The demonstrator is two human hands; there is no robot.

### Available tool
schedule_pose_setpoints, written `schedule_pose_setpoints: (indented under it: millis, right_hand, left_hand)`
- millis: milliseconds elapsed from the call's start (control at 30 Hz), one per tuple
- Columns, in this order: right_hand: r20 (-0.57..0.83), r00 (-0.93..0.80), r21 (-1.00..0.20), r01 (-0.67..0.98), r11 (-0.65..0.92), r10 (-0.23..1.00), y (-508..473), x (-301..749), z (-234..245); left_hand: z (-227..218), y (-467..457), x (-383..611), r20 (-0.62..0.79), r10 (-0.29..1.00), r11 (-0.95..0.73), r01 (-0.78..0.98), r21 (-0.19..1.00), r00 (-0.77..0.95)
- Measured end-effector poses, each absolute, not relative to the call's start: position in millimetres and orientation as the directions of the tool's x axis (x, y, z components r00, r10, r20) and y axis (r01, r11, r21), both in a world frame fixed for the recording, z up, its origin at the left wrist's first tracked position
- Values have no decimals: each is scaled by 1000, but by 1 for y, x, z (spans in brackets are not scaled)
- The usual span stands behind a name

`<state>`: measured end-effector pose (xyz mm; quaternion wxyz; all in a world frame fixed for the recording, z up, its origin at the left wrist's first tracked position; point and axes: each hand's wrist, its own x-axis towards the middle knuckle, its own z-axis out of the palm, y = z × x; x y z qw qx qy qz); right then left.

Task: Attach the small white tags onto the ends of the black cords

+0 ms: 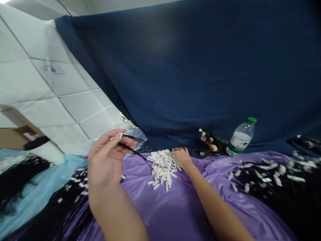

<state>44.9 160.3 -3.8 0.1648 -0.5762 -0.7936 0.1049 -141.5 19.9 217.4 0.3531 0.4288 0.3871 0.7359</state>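
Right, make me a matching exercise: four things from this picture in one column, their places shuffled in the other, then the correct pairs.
Things
1. Thin black cords
2. Heap of small white rectangular pieces
3. Clear plastic bottle with a green cap
4. Dark blue cloth

Places
A. Standing beside the cream and pink flowers
B. Rising like a wall behind everything on the shiny purple sheet
C. Held in the fingers of the left hand
D. Right by the fingers of the right hand

Pairs: 1-C, 2-D, 3-A, 4-B
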Motion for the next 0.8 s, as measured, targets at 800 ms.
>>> schedule_pose_setpoints:
  millis: [800]
  right_hand:
    - [453,0,-886,-115,450,892,87,114,164]
  left_hand:
    - [207,41,-77,59,990,-38,-155,987,130]
